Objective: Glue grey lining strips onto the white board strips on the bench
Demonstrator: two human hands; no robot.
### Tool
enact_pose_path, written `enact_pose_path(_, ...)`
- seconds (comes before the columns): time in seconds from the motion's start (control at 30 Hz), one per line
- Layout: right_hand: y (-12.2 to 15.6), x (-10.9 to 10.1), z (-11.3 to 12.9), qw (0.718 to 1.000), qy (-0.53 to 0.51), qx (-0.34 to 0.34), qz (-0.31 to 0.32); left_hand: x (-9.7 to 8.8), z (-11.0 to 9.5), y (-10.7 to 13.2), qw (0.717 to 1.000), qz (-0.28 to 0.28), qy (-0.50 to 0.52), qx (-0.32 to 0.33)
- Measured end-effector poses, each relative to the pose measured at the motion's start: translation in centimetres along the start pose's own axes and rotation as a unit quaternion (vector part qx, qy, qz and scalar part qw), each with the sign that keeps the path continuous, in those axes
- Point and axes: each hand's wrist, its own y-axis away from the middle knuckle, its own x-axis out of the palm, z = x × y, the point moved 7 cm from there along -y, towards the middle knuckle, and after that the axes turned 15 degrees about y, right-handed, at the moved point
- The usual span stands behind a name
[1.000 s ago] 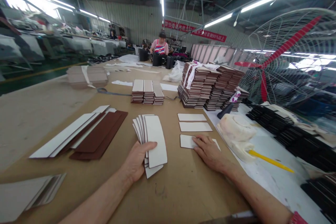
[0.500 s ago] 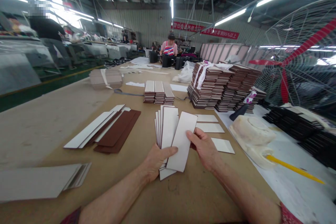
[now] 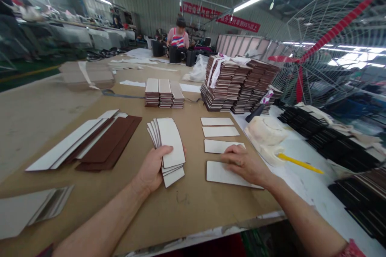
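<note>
My left hand (image 3: 155, 166) is closed around a fanned bunch of white rectangular panels (image 3: 171, 140) with dark edges, its thumb across the top one. My right hand (image 3: 241, 162) is over the right part of the table, fingers loosely bent, palm down. Beneath it lies a white panel (image 3: 218, 172), flat on the table and partly covered by the hand. Just beyond is another white panel (image 3: 214, 145), its right end behind my fingers. Two more lie farther back in the same column, the nearer one a white panel (image 3: 220, 131).
Brown and white long strips (image 3: 104, 144) lie at left, grey panels (image 3: 27, 209) at front left. Small panel stacks (image 3: 164, 94) stand ahead. A tall pile of brown-edged panels (image 3: 238, 84), a yellow-handled tool (image 3: 300, 163) and a large fan (image 3: 301, 60) are right. A co-worker (image 3: 178, 38) is beyond.
My right hand has left the bunch and moved right and down to the column of panels. A panel now lies at its near end. The view has turned right and tilted down.
</note>
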Motion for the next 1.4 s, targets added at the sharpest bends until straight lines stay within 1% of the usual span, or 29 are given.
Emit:
enact_pose_path(0.07, 0.9, 0.5, 0.3, 0.994, 0.083, 0.007, -0.069, -0.1, 0.1, -0.1, 1.000, -0.001, -0.022, 0.009)
enact_pose_path(0.1, 1.4, 0.9, 0.3, 0.992, 0.097, 0.014, -0.083, -0.2, 0.1, -0.2, 0.999, -0.011, -0.031, 0.015)
enact_pose_path(0.2, 2.6, 2.8, 0.3, 0.992, 0.098, 0.009, -0.082, -0.7, -0.1, -0.2, 0.998, -0.048, -0.040, 0.029)
enact_pose_path(0.27, 2.8, 3.6, 0.2, 0.992, 0.094, -0.008, -0.081, -0.7, 0.0, -0.1, 0.998, -0.048, -0.038, 0.023)
enact_pose_path(0.3, 2.7, 3.7, 0.2, 0.992, 0.095, -0.014, -0.086, -0.6, 0.2, 0.0, 0.998, -0.042, -0.038, 0.015)
enact_pose_path(0.37, 2.2, 3.1, 0.2, 0.989, 0.097, -0.014, -0.112, -0.5, 0.7, 0.3, 0.999, -0.028, -0.044, -0.008)
enact_pose_path(0.43, 1.1, 1.9, 0.8, 0.986, 0.072, -0.006, -0.148, -0.2, 1.2, 0.6, 0.998, -0.002, -0.049, -0.027)
enact_pose_path(0.47, 0.5, 1.4, 1.3, 0.986, 0.035, 0.004, -0.161, 0.1, 1.5, 0.7, 0.998, 0.017, -0.049, -0.034)
enact_pose_path(0.53, -1.1, 1.1, 2.5, 0.981, -0.098, 0.044, -0.160, 0.6, 2.1, 1.1, 0.996, 0.057, -0.050, -0.042)
enact_pose_path(0.57, -1.9, 1.4, 3.3, 0.969, -0.188, 0.067, -0.149, 0.8, 2.3, 1.3, 0.995, 0.076, -0.054, -0.042)
enact_pose_path(0.6, -2.7, 1.9, 4.2, 0.947, -0.281, 0.086, -0.132, 0.9, 2.5, 1.4, 0.993, 0.088, -0.063, -0.037)
enact_pose_path(0.67, -4.1, 3.0, 6.1, 0.887, -0.436, 0.106, -0.110, 1.0, 2.6, 1.6, 0.991, 0.096, -0.093, -0.021)
enact_pose_path(0.7, -4.6, 3.2, 6.8, 0.857, -0.491, 0.109, -0.109, 1.0, 2.6, 1.7, 0.990, 0.096, -0.105, -0.014)
enact_pose_path(0.77, -5.0, 2.7, 6.8, 0.812, -0.555, 0.125, -0.132, 0.9, 2.7, 1.6, 0.989, 0.089, -0.112, -0.023)
enact_pose_path(0.83, -4.2, 0.7, 5.0, 0.789, -0.569, 0.146, -0.181, 0.6, 2.7, 1.5, 0.993, 0.056, -0.094, -0.050)
enact_pose_path(0.87, -3.4, -0.6, 3.7, 0.790, -0.557, 0.155, -0.203, 0.5, 2.5, 1.4, 0.995, 0.033, -0.081, -0.056)
enact_pose_path(0.9, -2.4, -2.1, 2.4, 0.801, -0.531, 0.161, -0.225, 0.3, 2.1, 1.3, 0.996, 0.012, -0.066, -0.054)
enact_pose_path(0.93, -1.2, -3.3, 1.1, 0.821, -0.491, 0.171, -0.234, 0.2, 1.6, 1.2, 0.998, -0.004, -0.051, -0.043)
enact_pose_path(0.97, -0.1, -4.0, 0.1, 0.852, -0.443, 0.183, -0.209, 0.2, 1.1, 1.0, 0.999, -0.012, -0.037, -0.029)
enact_pose_path(1.0, 1.0, -4.1, -0.6, 0.885, -0.392, 0.191, -0.164, 0.3, 0.6, 0.9, 0.999, -0.015, -0.025, -0.016)
enact_pose_path(1.03, 2.1, -3.7, -0.8, 0.913, -0.345, 0.188, -0.105, 0.3, 0.2, 0.7, 1.000, -0.017, -0.016, -0.006)
enact_pose_path(1.07, 3.1, -2.8, -0.7, 0.935, -0.305, 0.174, -0.040, 0.3, 0.0, 0.6, 1.000, -0.019, -0.010, 0.000)
enact_pose_path(1.13, 4.8, -0.4, 0.3, 0.958, -0.248, 0.124, 0.065, 0.2, -0.2, 0.4, 1.000, -0.020, -0.010, 0.001)
enact_pose_path(1.17, 5.5, 0.7, 0.9, 0.965, -0.224, 0.099, 0.094, 0.3, -0.1, 0.3, 1.000, -0.019, -0.015, -0.002)
enact_pose_path(1.2, 5.9, 1.6, 1.3, 0.972, -0.194, 0.078, 0.107, 0.3, 0.1, 0.3, 1.000, -0.017, -0.024, -0.007)
enact_pose_path(1.27, 6.2, 2.7, 1.8, 0.987, -0.121, 0.042, 0.101, 0.3, 0.4, 0.3, 0.999, -0.017, -0.045, -0.019)
enact_pose_path(1.3, 6.2, 2.9, 1.9, 0.993, -0.077, 0.023, 0.084, 0.3, 0.6, 0.4, 0.998, -0.019, -0.054, -0.023)
enact_pose_path(1.37, 6.2, 2.8, 1.9, 1.000, 0.014, -0.005, 0.023, 0.3, 0.7, 0.4, 0.997, -0.024, -0.063, -0.028)
enact_pose_path(1.4, 6.3, 2.6, 1.9, 0.999, 0.052, -0.007, -0.015, 0.3, 0.6, 0.4, 0.997, -0.027, -0.064, -0.028)
